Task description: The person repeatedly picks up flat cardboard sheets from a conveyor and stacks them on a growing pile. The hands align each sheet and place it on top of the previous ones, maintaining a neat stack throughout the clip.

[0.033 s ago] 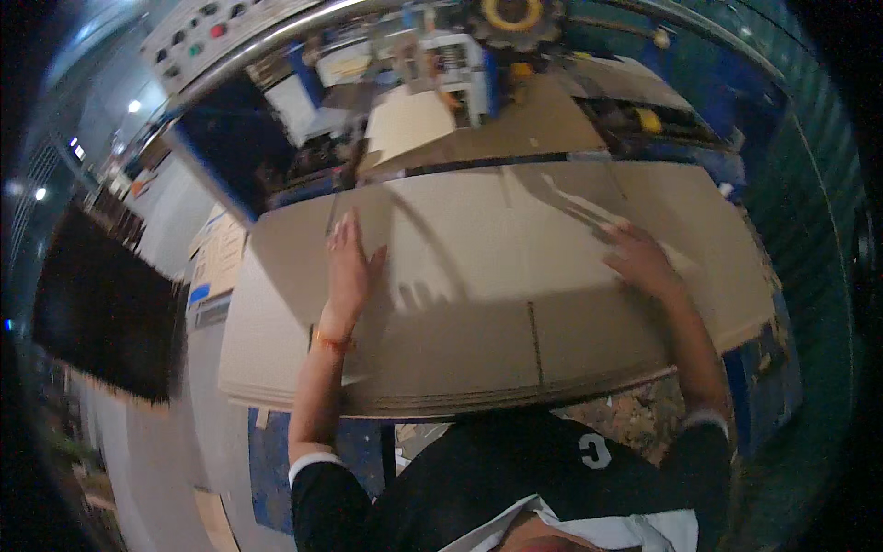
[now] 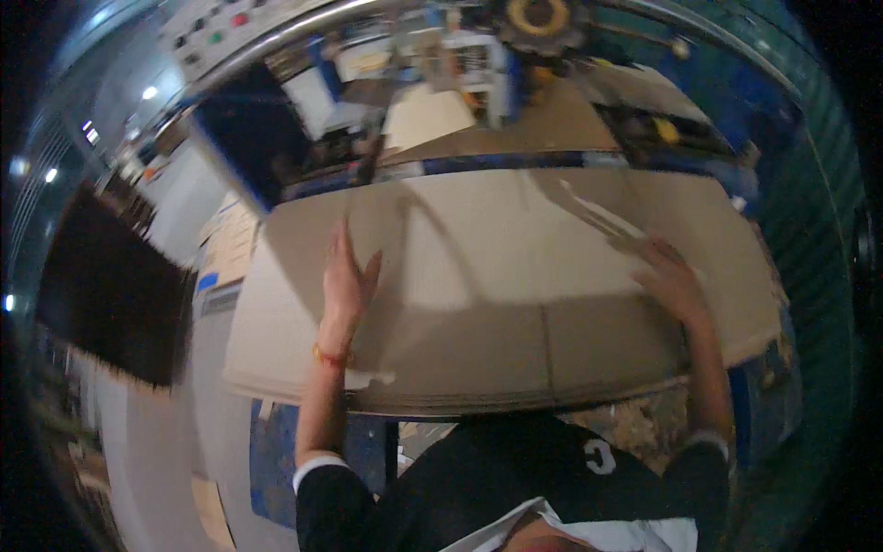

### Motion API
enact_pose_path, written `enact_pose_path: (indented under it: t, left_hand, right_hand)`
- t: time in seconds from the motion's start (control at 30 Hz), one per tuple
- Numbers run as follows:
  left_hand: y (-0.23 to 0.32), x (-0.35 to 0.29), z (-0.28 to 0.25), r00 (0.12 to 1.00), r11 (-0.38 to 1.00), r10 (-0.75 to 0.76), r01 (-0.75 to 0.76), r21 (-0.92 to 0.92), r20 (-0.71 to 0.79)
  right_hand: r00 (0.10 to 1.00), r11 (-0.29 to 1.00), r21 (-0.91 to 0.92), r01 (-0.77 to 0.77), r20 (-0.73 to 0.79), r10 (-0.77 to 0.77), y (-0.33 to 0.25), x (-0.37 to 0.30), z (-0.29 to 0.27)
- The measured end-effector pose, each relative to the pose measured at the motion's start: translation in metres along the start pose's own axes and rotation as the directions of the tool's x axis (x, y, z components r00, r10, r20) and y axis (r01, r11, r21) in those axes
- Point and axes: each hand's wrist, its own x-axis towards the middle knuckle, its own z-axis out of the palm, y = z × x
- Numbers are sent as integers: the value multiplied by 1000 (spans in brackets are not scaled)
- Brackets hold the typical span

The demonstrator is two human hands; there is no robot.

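Note:
A stack of large flat brown cardboard sheets lies in front of me at waist height, its layered edge facing me. My left hand lies flat on the top sheet left of the middle, fingers apart and pointing away; an orange band is on its wrist. My right hand rests on the same sheet near the right side, blurred, fingers spread over the surface. Neither hand holds anything. Long shadows of my arms fall across the cardboard.
Beyond the stack are more cardboard sheets on a blue machine frame. A control panel with coloured buttons and a yellow toothed wheel are at the top. A dark panel stands left. Cardboard scraps litter the floor.

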Motion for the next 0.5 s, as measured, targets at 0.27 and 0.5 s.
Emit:
enact_pose_path:
  t: [0.27,0.5]
  left_hand:
    - [-51,-141,-82,561,534,-685,821,204,-464]
    - [-29,-127,-73,513,547,-707,833,83,-487]
  right_hand:
    - [716,742,-40,-669,-305,628,142,-181,19]
    - [566,524,-216,-824,-365,740,163,-165,39]
